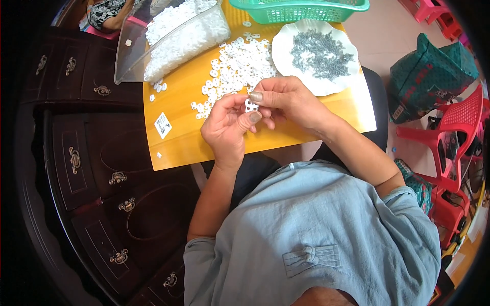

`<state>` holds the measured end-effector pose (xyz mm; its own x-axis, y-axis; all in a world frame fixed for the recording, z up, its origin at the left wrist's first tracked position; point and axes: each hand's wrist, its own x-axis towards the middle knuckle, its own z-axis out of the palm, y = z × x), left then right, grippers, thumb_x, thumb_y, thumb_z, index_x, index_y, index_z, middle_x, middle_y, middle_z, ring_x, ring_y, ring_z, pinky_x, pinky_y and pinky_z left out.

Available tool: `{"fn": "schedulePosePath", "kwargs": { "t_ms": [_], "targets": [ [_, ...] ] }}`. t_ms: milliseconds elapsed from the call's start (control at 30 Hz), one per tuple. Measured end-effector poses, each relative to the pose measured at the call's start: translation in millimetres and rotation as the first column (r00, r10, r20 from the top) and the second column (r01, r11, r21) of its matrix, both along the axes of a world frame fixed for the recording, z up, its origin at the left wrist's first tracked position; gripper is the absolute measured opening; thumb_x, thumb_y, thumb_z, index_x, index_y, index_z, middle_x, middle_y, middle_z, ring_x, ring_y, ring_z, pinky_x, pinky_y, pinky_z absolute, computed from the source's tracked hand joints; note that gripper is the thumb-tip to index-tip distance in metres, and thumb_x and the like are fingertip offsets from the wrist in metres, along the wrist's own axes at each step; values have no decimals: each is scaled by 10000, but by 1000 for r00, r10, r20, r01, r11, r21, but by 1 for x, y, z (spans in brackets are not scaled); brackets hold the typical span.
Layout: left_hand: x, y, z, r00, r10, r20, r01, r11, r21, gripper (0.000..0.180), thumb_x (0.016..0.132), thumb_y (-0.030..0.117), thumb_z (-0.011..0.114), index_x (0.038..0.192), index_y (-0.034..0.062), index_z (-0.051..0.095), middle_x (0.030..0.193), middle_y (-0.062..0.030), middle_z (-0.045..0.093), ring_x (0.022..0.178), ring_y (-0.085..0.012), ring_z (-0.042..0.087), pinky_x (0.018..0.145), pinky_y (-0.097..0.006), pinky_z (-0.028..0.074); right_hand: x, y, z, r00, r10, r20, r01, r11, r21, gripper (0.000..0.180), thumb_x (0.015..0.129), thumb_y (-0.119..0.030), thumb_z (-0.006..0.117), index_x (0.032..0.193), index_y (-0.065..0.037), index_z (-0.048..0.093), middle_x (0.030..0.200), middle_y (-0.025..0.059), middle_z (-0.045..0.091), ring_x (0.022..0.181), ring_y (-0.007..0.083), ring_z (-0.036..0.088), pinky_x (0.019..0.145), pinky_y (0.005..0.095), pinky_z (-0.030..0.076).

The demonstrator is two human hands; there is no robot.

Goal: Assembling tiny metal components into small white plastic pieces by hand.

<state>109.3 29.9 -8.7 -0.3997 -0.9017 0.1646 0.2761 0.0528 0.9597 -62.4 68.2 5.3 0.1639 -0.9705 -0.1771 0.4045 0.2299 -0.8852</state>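
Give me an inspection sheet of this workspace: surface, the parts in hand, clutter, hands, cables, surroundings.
Surface: yellow board with a small sticker on it.
Job's things: small white plastic piece pinched between both hands; loose white pieces beyond; white plate of grey screws.
Clutter: clear bin of white pieces; green basket.
Hands: left hand and right hand meet on the piece.
Cables: nothing seen.
Surroundings: dark wooden cabinet on the left; red plastic chair and green bag on the right.
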Motion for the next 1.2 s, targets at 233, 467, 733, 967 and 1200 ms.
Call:
{"fn": "schedulePosePath", "kwargs": {
  "t_ms": [233, 467, 733, 967, 1200],
  "targets": [
    [1, 5, 1, 991, 44, -126, -63, 986, -152, 274, 836, -52, 717, 1073, -76, 581, 970, -149, 636, 697, -160, 611, 564, -250, 528, 6, 10, 21, 996, -17, 91, 23, 997, -68, 227, 985, -236, 597, 884, -35, 629, 687, -4, 558, 590, 78, 563, 510, 197, 352],
    [6, 6, 13, 987, -93, -134, 86, 995, -55, 347, 798, -65, 749, 1098, -80, 575, 973, -149, 642, 740, -159, 628, 586, -248, 548, -3, 9, 19, 998, 47, -40, -50, 994, -94, 220, 982, -230, 600, 889, -33, 631, 660, -8, 551, 587, 76, 566, 496, 198, 348],
    [4, 10, 15, 985, -100, -138, 97, 995, -32, 354, 793, -57, 761, 1098, -86, 583, 968, -141, 643, 755, -150, 630, 600, -229, 543, 6, 19, 19, 999, -49, 16, 50, 997, -62, 198, 978, -216, 610, 906, -32, 628, 688, 2, 569, 582, 81, 579, 495, 195, 364],
    [-3, 13, 17, 979, -132, -158, 117, 988, -101, 348, 790, -24, 776, 1082, -87, 598, 935, -122, 637, 740, -135, 615, 586, -211, 517, 4, 25, 21, 988, -11, 156, 16, 999, -34, 186, 979, -182, 601, 894, -17, 616, 689, 11, 571, 573, 95, 583, 475, 191, 362],
    [-12, 17, 18, 949, -140, -283, 158, 987, 41, 308, 785, 47, 805, 1011, -53, 622, 868, -101, 635, 689, -120, 596, 536, -205, 465, 3, 27, 17, 974, -15, 228, 15, 1000, 0, 172, 963, -158, 614, 877, -9, 614, 672, 11, 539, 554, 98, 567, 476, 184, 378]
  ]
}}
